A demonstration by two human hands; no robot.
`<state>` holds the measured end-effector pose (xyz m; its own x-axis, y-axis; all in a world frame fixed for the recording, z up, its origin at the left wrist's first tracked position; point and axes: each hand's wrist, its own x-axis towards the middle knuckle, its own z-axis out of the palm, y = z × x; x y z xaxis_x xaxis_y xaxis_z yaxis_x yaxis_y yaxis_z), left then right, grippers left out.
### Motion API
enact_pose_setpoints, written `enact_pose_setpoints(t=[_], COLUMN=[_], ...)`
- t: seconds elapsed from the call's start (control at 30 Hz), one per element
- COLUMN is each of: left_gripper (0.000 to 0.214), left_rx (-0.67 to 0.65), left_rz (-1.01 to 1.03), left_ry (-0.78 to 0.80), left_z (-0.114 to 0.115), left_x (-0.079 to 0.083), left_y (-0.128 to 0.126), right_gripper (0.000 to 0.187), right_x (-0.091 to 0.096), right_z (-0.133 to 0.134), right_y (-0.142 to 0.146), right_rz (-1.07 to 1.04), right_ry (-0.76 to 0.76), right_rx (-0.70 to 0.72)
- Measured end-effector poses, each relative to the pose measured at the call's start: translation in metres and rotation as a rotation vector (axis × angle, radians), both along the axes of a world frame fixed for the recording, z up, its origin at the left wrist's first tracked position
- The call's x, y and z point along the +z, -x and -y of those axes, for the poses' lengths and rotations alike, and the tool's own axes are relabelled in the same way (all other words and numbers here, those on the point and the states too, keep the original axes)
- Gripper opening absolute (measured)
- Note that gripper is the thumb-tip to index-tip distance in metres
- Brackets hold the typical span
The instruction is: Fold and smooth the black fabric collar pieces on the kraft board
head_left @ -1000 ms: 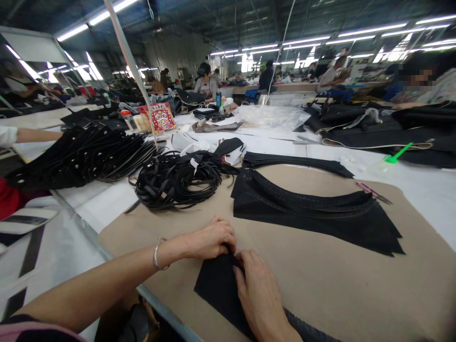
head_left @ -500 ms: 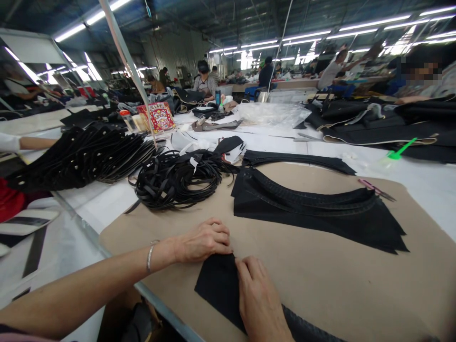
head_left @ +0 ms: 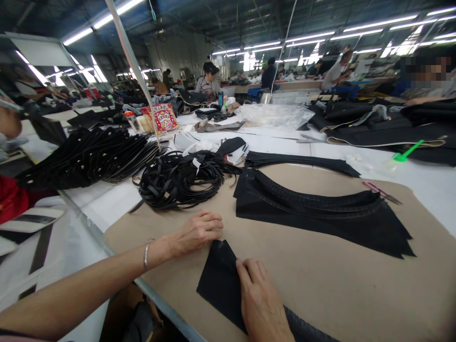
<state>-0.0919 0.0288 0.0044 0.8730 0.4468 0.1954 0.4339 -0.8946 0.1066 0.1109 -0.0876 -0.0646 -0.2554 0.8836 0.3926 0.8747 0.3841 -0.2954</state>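
A flat black fabric piece (head_left: 221, 280) lies on the brown cardboard sheet (head_left: 320, 285) in front of me. My left hand (head_left: 195, 232) has its fingers curled together at the piece's upper corner, pinching its edge. A metal bracelet (head_left: 146, 254) sits on that wrist. My right hand (head_left: 261, 301) lies flat on the middle of the piece, fingers stretched forward and pressing it down. The piece runs on under my right hand toward the lower right, where a ribbed edge shows.
A stack of curved black cut pieces (head_left: 320, 209) lies further back on the cardboard. A bundle of black straps (head_left: 178, 178) and a fan of studded strips (head_left: 89, 156) lie to the left. Small scissors (head_left: 381, 191) rest at the right. Other people work at tables behind.
My left hand has slid left, off the piece, so the upper corner now shows. My right hand has shifted slightly toward me on the piece.
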Motion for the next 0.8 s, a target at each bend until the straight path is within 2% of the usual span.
enact_pose_setpoints(t=[0.07,0.17,0.3,0.5,0.8], left_gripper=[0.035,0.036,0.039,0.039,0.05], left_rx=[0.048,0.098,0.117,0.112,0.121], left_rz=[0.068,0.174,0.174,0.111,0.027], left_ry=[0.039,0.185,0.253,0.201,0.132], left_z=[0.014,0.036,0.05,0.053,0.062], left_x=[-0.006,-0.02,-0.031,-0.028,-0.022], left_y=[-0.012,-0.029,-0.032,-0.026,-0.027], right_gripper=[0.045,0.045,0.04,0.029,0.023], right_x=[-0.002,-0.001,0.01,0.016,0.018], right_z=[0.0,-0.001,-0.002,0.002,0.013], right_y=[0.001,0.001,-0.005,-0.016,-0.03], right_rz=[-0.001,0.011,0.029,-0.024,-0.115], right_ry=[-0.001,0.015,0.063,0.146,0.265], right_rx=[-0.013,-0.034,0.025,0.008,0.029])
